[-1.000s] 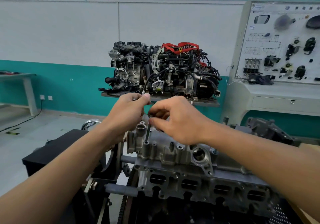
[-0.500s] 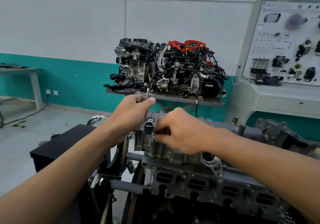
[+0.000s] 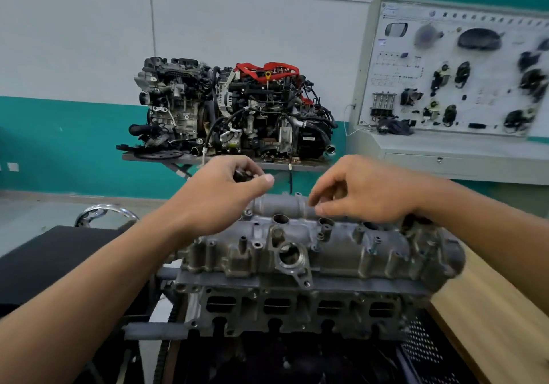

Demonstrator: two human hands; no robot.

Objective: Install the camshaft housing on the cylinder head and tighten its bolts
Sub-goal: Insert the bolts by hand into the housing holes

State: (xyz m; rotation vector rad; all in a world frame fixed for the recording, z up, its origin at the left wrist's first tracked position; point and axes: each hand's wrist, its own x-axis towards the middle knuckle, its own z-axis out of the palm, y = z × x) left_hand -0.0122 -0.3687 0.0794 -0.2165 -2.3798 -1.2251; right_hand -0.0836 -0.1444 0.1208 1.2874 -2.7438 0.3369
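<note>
Our right hand (image 3: 365,193) has slid right along the camshaft housing (image 3: 341,253), seated on the cylinder head (image 3: 303,309). Its fingertips are pinched, on what we cannot tell. Our left hand (image 3: 214,196) clutches bolts (image 3: 241,176). A crooked start could cross-thread; a fumbled one could drop into an open bore (image 3: 280,219).

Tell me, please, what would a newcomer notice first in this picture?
First, two bare hands in the centre above the grey camshaft housing: the left hand curls round a small dark part, and the right hand has its fingertips at the housing's top. Behind them stands a full engine with red parts on top.
</note>
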